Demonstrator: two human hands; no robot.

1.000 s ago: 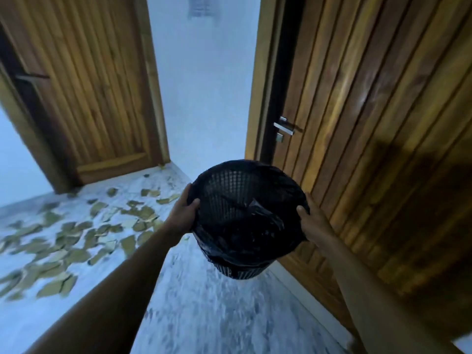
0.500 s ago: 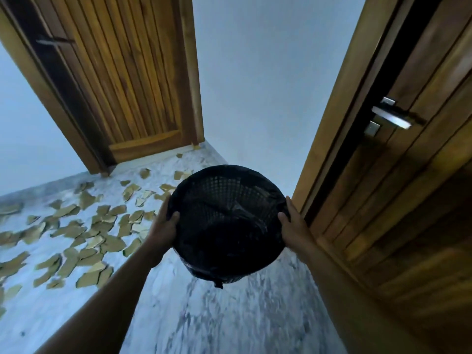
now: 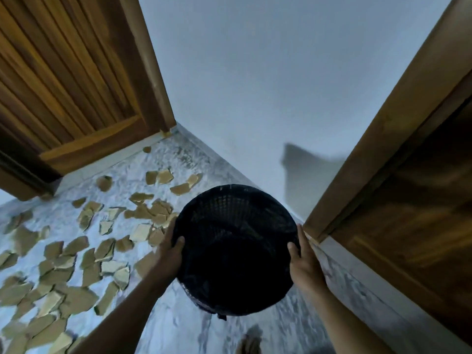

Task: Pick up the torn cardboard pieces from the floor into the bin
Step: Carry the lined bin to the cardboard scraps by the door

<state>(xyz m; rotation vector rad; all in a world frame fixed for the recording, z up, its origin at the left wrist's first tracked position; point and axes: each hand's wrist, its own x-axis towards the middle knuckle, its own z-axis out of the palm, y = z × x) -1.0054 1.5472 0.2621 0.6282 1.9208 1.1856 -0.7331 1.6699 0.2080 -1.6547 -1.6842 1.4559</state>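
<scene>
I hold a black mesh bin (image 3: 235,249) with a dark liner in the air above the floor, its mouth facing me. My left hand (image 3: 171,250) grips its left rim. My right hand (image 3: 304,259) grips its right rim. Several torn brown cardboard pieces (image 3: 76,256) lie scattered over the marble floor (image 3: 178,325), to the left of the bin and beyond it. The inside of the bin is dark, so its contents cannot be made out.
A wooden door (image 3: 69,80) stands at the far left and another wooden door (image 3: 413,226) close on the right. A pale wall (image 3: 268,85) meets the floor ahead. My foot (image 3: 249,342) shows below the bin.
The view has swung left and downward. The bin, still in both hands, now sits lower and nearer the cardboard pieces, which fill more of the left side.
</scene>
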